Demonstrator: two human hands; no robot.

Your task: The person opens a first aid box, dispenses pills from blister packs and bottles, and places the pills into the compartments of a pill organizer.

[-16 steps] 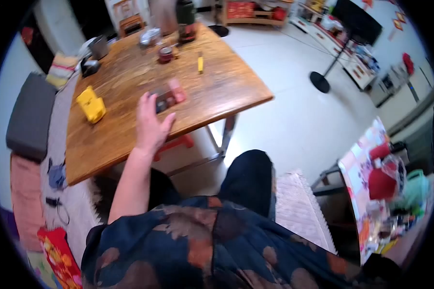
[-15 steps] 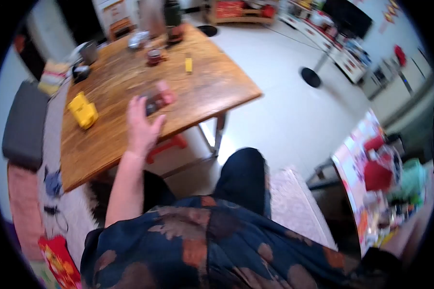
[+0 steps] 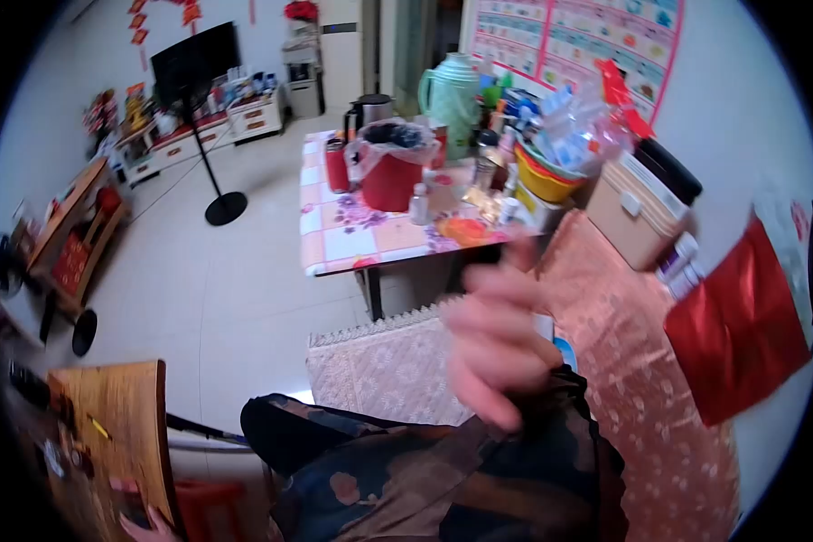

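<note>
R hand point(image 3: 497, 343) at 4 o'clock, raised in front of patterned shirt point(image 3: 370, 488); blurred. Fingers bent, loosely curled; can't tell if pinching anything. L hand point(image 3: 154, 531) betw. 7 & 8 o'clock, at edge of wood tbl point(image 3: 135, 406), partly cut off by frame. Thumb & fingers look apart; grip unclear. Pink item point(image 3: 126, 488) on same tbl, approx. 8 o'clock, just beyond L hand; contact can't tell. Yellow strip point(image 3: 98, 427) further up tbl. Red bin point(image 3: 393, 181) w/ liner nr 12, on checked cloth point(image 3: 325, 244); mint flask point(image 3: 452, 104) behind, toward 1. Beige case point(image 3: 628, 212) betw. 2 & 3.
</note>
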